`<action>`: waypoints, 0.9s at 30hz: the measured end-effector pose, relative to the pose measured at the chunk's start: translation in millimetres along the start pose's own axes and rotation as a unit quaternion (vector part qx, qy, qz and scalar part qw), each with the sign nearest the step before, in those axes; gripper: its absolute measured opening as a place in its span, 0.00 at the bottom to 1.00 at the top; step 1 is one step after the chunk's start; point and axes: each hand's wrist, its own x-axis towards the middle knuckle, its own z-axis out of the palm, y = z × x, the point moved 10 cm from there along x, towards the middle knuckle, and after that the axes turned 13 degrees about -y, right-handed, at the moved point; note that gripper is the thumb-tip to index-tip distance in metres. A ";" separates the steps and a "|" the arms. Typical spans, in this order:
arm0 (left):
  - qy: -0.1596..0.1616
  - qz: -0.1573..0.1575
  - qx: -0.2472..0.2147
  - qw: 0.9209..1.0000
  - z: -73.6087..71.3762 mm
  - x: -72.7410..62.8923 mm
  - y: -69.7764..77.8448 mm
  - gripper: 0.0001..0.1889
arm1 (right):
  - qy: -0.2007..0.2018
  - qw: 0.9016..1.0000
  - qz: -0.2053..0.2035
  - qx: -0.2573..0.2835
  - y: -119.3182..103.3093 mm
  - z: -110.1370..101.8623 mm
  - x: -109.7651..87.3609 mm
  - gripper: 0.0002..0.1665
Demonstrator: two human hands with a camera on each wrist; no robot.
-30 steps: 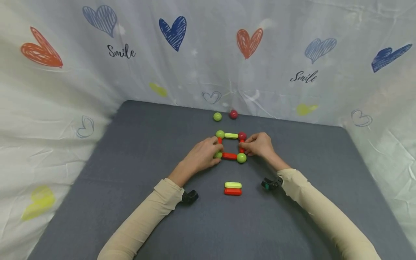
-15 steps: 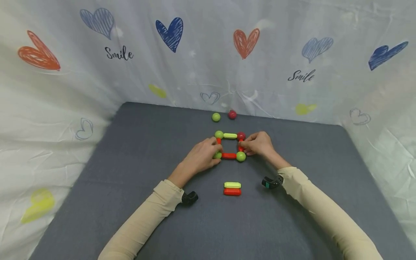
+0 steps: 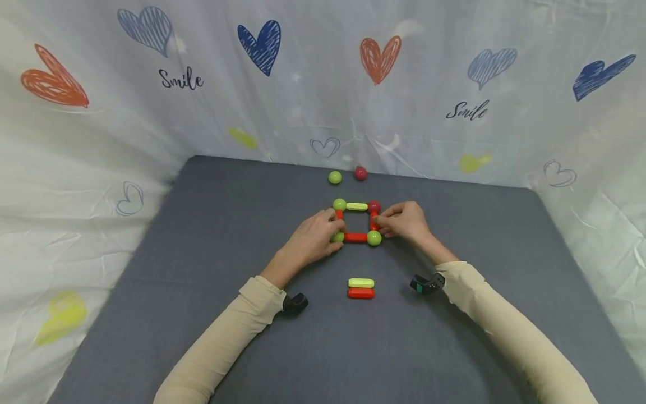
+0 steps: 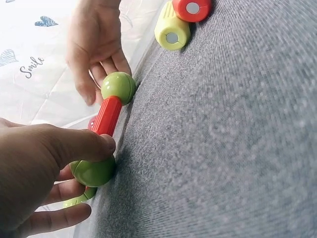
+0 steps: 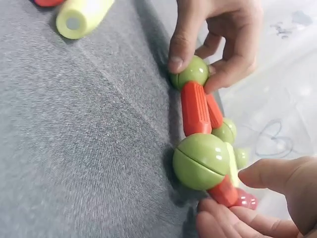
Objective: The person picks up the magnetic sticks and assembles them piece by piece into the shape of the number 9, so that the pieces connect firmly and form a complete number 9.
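Observation:
A square of magnetic sticks and balls lies on the grey table. Its near side is a red stick (image 3: 355, 237), its far side a yellow-green stick (image 3: 357, 206). Green balls form three corners; a dark red ball (image 3: 374, 207) forms the far right one. My left hand (image 3: 313, 235) pinches the near left green ball (image 4: 94, 173) between thumb and fingers, partly covering the left red stick (image 3: 339, 214). With thumb and fingertips, my right hand (image 3: 406, 220) holds the right-hand red stick (image 5: 224, 192), just behind the near right green ball (image 5: 200, 161).
Nearer me, a loose yellow-green stick (image 3: 360, 283) and a loose red stick (image 3: 360, 293) lie side by side. Beyond the square sit a spare green ball (image 3: 335, 177) and a spare red ball (image 3: 360, 173), close to the heart-printed curtain (image 3: 292, 101) along the table's back edge.
Both hands keep to the same places on the square, with only tiny finger shifts. The head view has tilted slightly, moving the whole scene a little in the picture.

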 end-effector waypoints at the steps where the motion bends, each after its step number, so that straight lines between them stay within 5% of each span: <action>1: -0.001 0.001 -0.001 1.000 0.4 -0.1 0.1 0.14 | 0.011 0.999 -0.019 -0.030 -5.1 -2.0 -4.1 0.14; 3: -0.004 0.004 -0.003 1.000 1.1 -0.3 0.2 0.14 | 0.036 0.992 -0.066 -0.102 -18.8 -4.8 -14.8 0.14; 6: -0.004 0.006 -0.009 1.000 0.0 -0.9 -0.1 0.14 | 0.044 0.968 -0.152 -0.195 -43.4 2.5 -33.8 0.12; 11: 0.000 0.002 -0.013 1.000 -4.2 -1.3 -1.8 0.14 | -0.088 0.934 -0.243 -0.247 -65.3 48.3 -60.2 0.12; 17: -0.004 0.005 -0.014 1.000 -3.0 -0.7 -1.3 0.14 | -0.201 0.911 -0.237 -0.272 -60.9 90.9 -77.7 0.14; 27: 0.002 0.011 -0.017 1.000 -2.4 -0.4 -1.0 0.15 | -0.238 0.895 -0.235 -0.294 -62.8 113.5 -84.5 0.07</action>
